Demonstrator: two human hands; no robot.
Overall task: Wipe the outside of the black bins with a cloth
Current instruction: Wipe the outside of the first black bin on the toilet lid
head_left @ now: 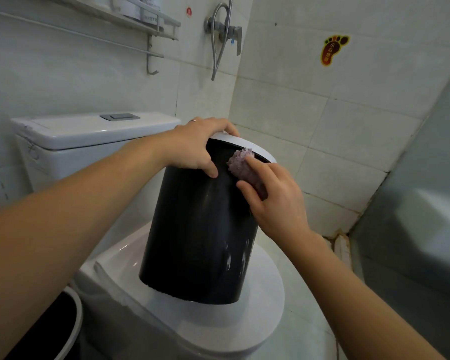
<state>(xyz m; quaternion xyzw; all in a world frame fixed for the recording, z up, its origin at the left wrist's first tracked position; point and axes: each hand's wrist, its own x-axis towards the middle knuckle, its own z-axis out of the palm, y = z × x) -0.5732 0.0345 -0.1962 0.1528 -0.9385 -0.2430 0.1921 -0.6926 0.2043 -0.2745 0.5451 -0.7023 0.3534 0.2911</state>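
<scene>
Black bin (pixel 200 229) steadied by gripping left hand (pixel 200 146); right hand (pixel 273 201) pressing purple cloth (pixel 240 165) should sweep downward, overlapping strokes.

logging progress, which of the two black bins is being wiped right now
The black bin on the closed toilet lid: left hand steadies its white rim, right hand presses the purple cloth. The floor bin is untouched.

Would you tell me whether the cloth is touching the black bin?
Touching. The head view shows the right hand pressing the purple cloth flat against the black bin, just below its white rim.
</scene>
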